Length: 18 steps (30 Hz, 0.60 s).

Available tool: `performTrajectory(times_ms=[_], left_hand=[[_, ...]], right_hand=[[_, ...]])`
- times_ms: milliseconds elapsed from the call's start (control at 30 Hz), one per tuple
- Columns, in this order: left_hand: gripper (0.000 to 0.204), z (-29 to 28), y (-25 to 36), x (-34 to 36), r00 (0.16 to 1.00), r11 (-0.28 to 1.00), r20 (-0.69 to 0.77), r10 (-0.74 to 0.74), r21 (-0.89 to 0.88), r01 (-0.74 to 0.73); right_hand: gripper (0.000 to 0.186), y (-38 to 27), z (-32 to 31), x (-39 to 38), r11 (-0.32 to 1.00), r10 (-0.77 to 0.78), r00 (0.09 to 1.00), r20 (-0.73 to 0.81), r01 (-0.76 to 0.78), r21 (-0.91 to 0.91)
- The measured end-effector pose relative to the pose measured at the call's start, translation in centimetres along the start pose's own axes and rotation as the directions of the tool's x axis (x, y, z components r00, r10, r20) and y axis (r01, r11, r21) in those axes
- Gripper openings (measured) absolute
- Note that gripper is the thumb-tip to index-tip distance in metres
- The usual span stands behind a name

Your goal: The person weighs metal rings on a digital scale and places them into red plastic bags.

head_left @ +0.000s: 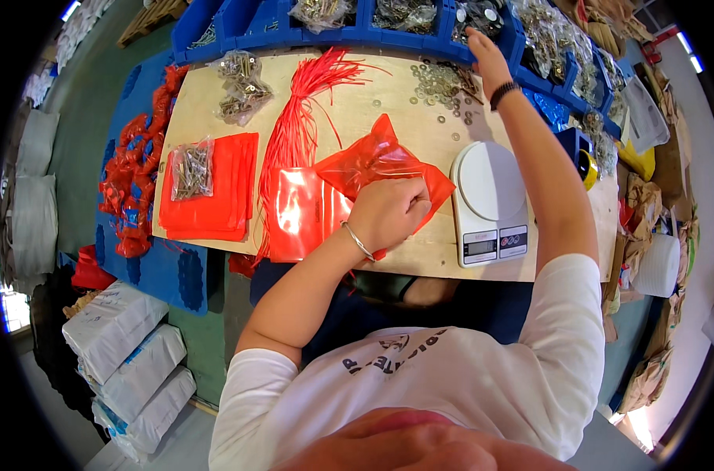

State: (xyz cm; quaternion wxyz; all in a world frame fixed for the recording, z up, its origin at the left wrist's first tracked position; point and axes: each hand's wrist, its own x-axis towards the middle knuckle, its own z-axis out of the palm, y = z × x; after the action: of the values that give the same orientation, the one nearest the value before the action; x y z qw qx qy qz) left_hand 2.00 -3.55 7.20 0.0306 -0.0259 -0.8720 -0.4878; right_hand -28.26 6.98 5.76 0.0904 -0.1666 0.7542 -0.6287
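My left hand (392, 208) is closed in a fist on a red plastic bag (373, 153), gripping its near side above the wooden table. Something else may be inside the fist, but the fingers hide it. My right hand (489, 59) reaches to the far right, at the front of a blue bin (498, 35) with small dark and white parts. Its visible fingers are stretched out, with nothing seen in them. A white digital scale (489, 180) stands beneath my right forearm. Left of the gripped bag lies a flat red bag (298, 216).
Loose washers (443, 86) lie near the bins. A bundle of red ties (298, 110) spreads across the table. At left, a clear bag of screws (193, 169) rests on stacked red bags (235, 188). Another bag of hardware (243, 86) sits behind. Filled red bags (133, 188) lie on a blue surface.
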Motion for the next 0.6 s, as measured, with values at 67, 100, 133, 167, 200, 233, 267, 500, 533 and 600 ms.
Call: performTrajectory(times_ms=[67, 100, 133, 167, 200, 233, 267, 500, 533, 600], left_hand=[[0.017, -0.3, 0.1, 0.2, 0.998, 0.999, 0.044, -0.045, 0.009, 0.044], [0.017, 0.0, -0.2, 0.3, 0.999, 1.0, 0.029, -0.013, 0.004, 0.013], [0.017, 0.1, -0.2, 0.5, 0.999, 1.0, 0.031, -0.005, 0.005, 0.005], [0.017, 0.0, -0.2, 0.4, 0.999, 1.0, 0.031, -0.012, 0.003, 0.012], [0.017, -0.1, -0.3, 0.3, 0.999, 1.0, 0.033, -0.018, -0.001, 0.018], [0.017, -0.2, -0.1, 0.2, 0.999, 1.0, 0.037, -0.023, 0.005, 0.022], [0.017, -0.3, -0.1, 0.2, 0.999, 1.0, 0.036, -0.026, 0.007, 0.026], [0.014, -0.2, -0.3, 0.4, 0.999, 0.999, 0.041, -0.026, 0.031, 0.025], [0.014, -0.1, -0.4, 0.3, 1.0, 0.999, 0.023, -0.012, 0.042, 0.011], [0.014, -0.1, -0.2, 0.3, 1.0, 0.999, 0.02, -0.021, 0.04, 0.02]], right_hand=[[0.053, -0.8, 0.4, 3.2, 0.998, 0.059, 0.998, -0.022, -0.059, 0.026], [0.056, 0.0, -0.1, 5.0, 0.997, 0.059, 0.998, -0.035, -0.057, 0.052], [0.059, 0.8, -0.7, 6.4, 0.995, 0.059, 0.997, -0.051, -0.055, 0.078], [0.062, 0.8, -0.1, 6.9, 0.993, 0.046, 0.999, -0.025, -0.043, 0.106], [0.062, 1.0, 0.4, 7.2, 0.993, 0.044, 0.999, -0.022, -0.042, 0.112], [0.061, 1.2, 1.0, 7.4, 0.994, 0.083, 0.996, -0.031, -0.08, 0.076], [0.06, 1.2, 1.5, 7.4, 0.992, 0.123, 0.992, -0.04, -0.122, 0.037], [0.065, 1.7, -1.7, 6.0, 0.866, 0.098, 0.994, 0.038, -0.104, 0.489], [0.069, 1.3, -2.2, 5.2, 0.804, 0.077, 0.995, 0.059, -0.097, 0.587], [0.075, -0.5, -3.4, 2.4, 0.741, 0.086, 0.995, 0.041, -0.092, 0.665]])
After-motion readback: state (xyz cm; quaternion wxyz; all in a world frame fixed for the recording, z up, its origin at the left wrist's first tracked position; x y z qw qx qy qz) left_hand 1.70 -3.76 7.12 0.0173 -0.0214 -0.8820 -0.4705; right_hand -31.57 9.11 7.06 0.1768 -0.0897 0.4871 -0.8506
